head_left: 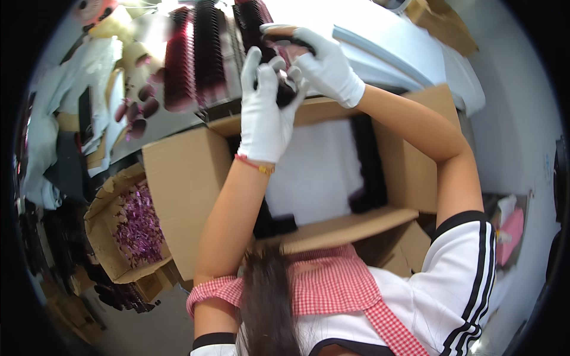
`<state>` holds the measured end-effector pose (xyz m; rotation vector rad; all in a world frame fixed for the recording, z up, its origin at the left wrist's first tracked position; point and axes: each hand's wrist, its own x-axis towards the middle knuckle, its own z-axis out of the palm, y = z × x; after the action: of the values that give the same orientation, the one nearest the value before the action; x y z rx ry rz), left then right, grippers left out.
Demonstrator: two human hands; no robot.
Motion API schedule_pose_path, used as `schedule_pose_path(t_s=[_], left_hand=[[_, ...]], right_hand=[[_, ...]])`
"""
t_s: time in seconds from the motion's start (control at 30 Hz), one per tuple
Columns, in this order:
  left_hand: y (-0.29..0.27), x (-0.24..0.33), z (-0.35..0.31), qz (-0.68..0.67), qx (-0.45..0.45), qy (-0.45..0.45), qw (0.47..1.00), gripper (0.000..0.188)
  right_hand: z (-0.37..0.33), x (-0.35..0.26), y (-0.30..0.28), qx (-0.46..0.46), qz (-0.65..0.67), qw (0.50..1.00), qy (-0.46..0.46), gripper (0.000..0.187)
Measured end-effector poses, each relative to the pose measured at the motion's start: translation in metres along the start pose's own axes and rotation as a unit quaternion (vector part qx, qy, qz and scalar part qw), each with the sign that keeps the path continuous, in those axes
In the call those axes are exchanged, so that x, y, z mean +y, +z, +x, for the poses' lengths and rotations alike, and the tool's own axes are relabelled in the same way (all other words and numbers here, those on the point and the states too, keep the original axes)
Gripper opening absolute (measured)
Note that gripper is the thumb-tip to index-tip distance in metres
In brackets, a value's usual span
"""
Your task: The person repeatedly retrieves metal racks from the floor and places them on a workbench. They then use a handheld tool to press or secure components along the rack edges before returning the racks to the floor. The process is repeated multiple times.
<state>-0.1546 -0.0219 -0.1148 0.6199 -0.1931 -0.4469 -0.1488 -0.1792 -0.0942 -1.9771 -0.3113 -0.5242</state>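
Dark, shiny, curved pieces that look like lenses are up in the two hands, near the long dark rows of thin pieces on the surface. They are close to the far edge of the open brown cardboard box, which has a flat white sheet inside.

A piece could slip and drop, maybe into the box, because it looks smooth and the cloth gloves may slide on it. The two hands are right beside each other, so the pieces in them could knock together and get scratched. One of the rows is close by too, so a bump from a finger could push its thin pieces crooked.

The left hand wears a white glove. Its grip is about half spread: two fingers point up, while the thumb and the bent fingers go around a dark piece. The right hand, in a white glove too, has a more curled grip. It comes in from the side and has another dark piece under its fingers, with a bit of pink showing below. The fingers cover a lot, so how tightly each hand squeezes is hard to tell.
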Motion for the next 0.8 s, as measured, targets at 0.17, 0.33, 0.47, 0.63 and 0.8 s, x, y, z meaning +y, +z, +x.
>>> schedule_pose_path(t_s=[0.17, 0.33, 0.47, 0.63, 0.8], left_hand=[[0.003, -0.032, -0.031, -0.102, 0.033, -0.151, 0.983, 0.037], [-0.019, -0.086, -0.076, -0.199, 0.050, -0.282, 0.937, 0.029], [-0.040, -0.126, -0.108, 0.242, -0.011, -0.391, 0.888, 0.051], [-0.064, -0.150, -0.117, 0.595, -0.279, -0.275, 0.702, 0.070], [-0.070, -0.166, -0.124, 0.679, -0.421, -0.173, 0.576, 0.071]], right_hand=[[-0.072, -0.032, 0.001, -0.065, -0.322, 0.941, -0.086, 0.053], [-0.130, -0.040, -0.023, -0.261, -0.345, 0.888, 0.157, 0.050], [-0.178, -0.027, -0.044, -0.378, -0.315, 0.829, 0.265, 0.039], [-0.227, -0.002, -0.048, -0.452, -0.347, 0.775, 0.273, 0.046], [-0.252, 0.001, -0.054, -0.474, -0.362, 0.765, 0.243, 0.055]])
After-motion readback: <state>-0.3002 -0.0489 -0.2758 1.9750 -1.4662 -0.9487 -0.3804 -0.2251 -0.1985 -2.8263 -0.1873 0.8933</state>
